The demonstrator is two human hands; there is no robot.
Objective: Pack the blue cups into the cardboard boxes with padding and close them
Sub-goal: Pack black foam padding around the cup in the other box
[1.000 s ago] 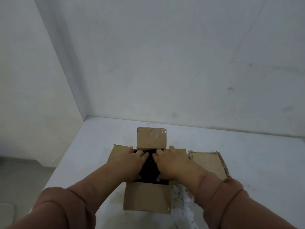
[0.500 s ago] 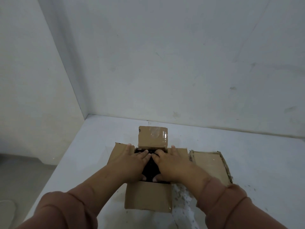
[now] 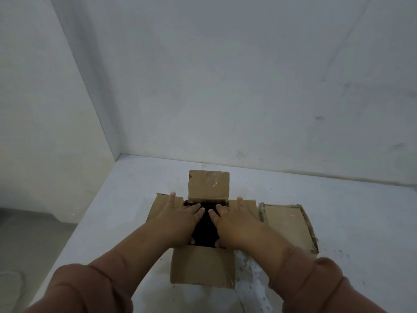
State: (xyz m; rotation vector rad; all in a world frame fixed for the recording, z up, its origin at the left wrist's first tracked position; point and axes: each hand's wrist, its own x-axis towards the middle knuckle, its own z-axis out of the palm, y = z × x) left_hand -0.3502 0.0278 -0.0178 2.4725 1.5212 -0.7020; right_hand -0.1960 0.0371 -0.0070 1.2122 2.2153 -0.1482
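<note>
An open cardboard box [image 3: 202,271] stands in front of me on the white table, its four flaps spread outward. My left hand [image 3: 178,221] and my right hand [image 3: 234,222] lie side by side over the box's mouth, fingers straight and pointing away from me, pressing down on something dark [image 3: 205,231] inside. The outer fingers of each hand rest on the side flaps. I cannot make out a blue cup; the box's inside is dark and mostly hidden by my hands.
A second cardboard box [image 3: 287,224], closed, stands right of the open one. White padding sheet [image 3: 252,283] with small dots lies between them near the front. The table [image 3: 349,222] ends against the wall behind and drops off at its left edge.
My hands have spread slightly, the outer fingers reaching further over the side flaps. The box itself has not moved.
</note>
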